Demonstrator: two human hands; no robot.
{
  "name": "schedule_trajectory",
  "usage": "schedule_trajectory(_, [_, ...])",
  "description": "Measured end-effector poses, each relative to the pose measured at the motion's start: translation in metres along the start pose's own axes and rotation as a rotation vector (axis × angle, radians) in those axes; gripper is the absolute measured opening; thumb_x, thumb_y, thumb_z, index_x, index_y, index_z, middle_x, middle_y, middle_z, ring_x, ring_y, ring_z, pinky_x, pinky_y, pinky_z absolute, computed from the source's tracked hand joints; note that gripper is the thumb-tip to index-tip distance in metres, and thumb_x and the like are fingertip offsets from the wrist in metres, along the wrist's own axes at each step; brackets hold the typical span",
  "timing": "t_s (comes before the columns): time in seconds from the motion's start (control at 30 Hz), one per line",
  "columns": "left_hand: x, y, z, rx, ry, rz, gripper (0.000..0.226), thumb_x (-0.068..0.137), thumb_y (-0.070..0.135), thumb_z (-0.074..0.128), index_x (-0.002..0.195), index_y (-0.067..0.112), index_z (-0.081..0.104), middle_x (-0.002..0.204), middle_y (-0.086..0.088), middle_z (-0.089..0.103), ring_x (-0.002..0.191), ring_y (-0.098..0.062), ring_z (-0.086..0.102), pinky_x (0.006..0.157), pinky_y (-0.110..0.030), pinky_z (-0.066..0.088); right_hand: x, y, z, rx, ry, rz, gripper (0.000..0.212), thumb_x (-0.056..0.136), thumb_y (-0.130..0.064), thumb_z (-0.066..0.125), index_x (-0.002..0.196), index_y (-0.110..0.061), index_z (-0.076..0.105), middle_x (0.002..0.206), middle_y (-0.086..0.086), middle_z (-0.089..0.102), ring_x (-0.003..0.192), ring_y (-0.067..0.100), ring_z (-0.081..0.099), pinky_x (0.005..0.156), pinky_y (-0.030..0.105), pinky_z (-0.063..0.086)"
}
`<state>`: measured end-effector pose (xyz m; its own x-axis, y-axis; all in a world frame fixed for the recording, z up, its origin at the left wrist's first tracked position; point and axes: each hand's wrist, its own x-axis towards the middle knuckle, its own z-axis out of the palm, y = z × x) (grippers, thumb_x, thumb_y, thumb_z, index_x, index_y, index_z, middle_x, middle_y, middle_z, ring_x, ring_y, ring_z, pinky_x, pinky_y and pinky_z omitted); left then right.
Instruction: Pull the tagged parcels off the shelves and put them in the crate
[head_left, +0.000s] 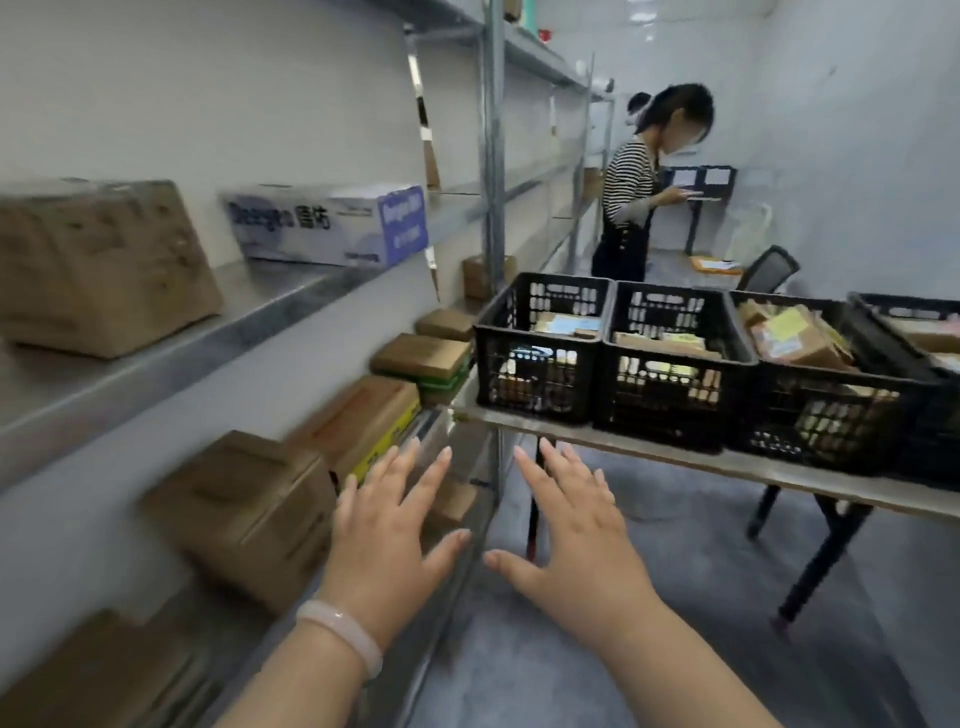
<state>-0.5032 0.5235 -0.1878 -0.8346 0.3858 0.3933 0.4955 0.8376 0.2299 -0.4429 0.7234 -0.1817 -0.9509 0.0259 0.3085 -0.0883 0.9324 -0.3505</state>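
Two hands spread flat, left hand (387, 540), right hand (576, 545)

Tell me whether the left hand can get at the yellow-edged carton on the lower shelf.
Probably yes: the left hand is open and empty, stretched toward the yellow-edged carton, with nothing visible between them.

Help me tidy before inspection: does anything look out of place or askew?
A flat yellow parcel lies loose on the floor by the chair. Parcels in the third crate from left stick up tilted above its rim.
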Motion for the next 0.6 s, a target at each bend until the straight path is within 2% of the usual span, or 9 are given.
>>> schedule_trajectory(0.13, [-0.031,-0.048,-0.02,0.036,0.014,-0.169,0.075,0.081,0.064,0.052,0.149,0.039,0.03,0.158,0.0,0.03,0.145,-0.023,0.029,0.115,-0.053,0.023,0.037,-0.056,0.037,0.147,-0.079,-0.167,0.092,0.076,-0.079,0.045,0.15,-0.048,-0.001,0.16,-0.018,-0.006,0.143,-0.001,-0.019,0.12,0.035,-0.005])
schedule_trajectory(0.23, [-0.053,-0.082,-0.028,0.103,0.032,-0.31,0.076,0.084,0.068,0.042,0.146,0.049,0.002,0.163,0.007,0.012,0.15,-0.016,0.012,0.12,-0.047,0.009,0.058,-0.096,0.063,0.182,-0.155,-0.331,0.091,0.075,-0.082,0.037,0.151,-0.045,0.002,0.161,-0.016,-0.004,0.145,0.001,-0.016,0.121,0.037,-0.002])
schedule_trajectory(0.3, [-0.068,-0.099,-0.036,0.17,0.057,-0.416,0.076,0.088,0.068,0.041,0.144,0.052,-0.007,0.164,0.009,0.004,0.15,-0.014,0.005,0.12,-0.045,0.006,0.068,-0.116,0.077,0.197,-0.199,-0.423,0.092,0.074,-0.082,0.033,0.152,-0.043,0.005,0.161,-0.015,-0.002,0.146,0.003,-0.013,0.121,0.034,-0.003])
schedule_trajectory(0.5, [-0.122,-0.119,-0.056,0.263,0.093,-0.701,0.071,0.091,0.067,0.034,0.15,0.05,-0.003,0.164,0.009,0.001,0.15,-0.014,0.002,0.121,-0.045,0.008,0.086,-0.171,0.109,0.42,-0.378,-0.642,0.082,0.082,-0.068,0.048,0.148,-0.051,0.003,0.159,-0.021,0.001,0.139,-0.009,-0.015,0.12,0.031,0.006])
schedule_trajectory(0.6, [-0.149,-0.119,-0.06,0.299,0.105,-0.831,0.072,0.091,0.065,0.037,0.15,0.051,-0.001,0.163,0.011,0.002,0.15,-0.012,0.002,0.121,-0.044,0.006,0.083,-0.197,0.124,0.475,-0.457,-0.762,0.078,0.083,-0.067,0.046,0.143,-0.059,-0.003,0.156,-0.029,-0.001,0.136,-0.015,-0.019,0.117,0.028,0.004])
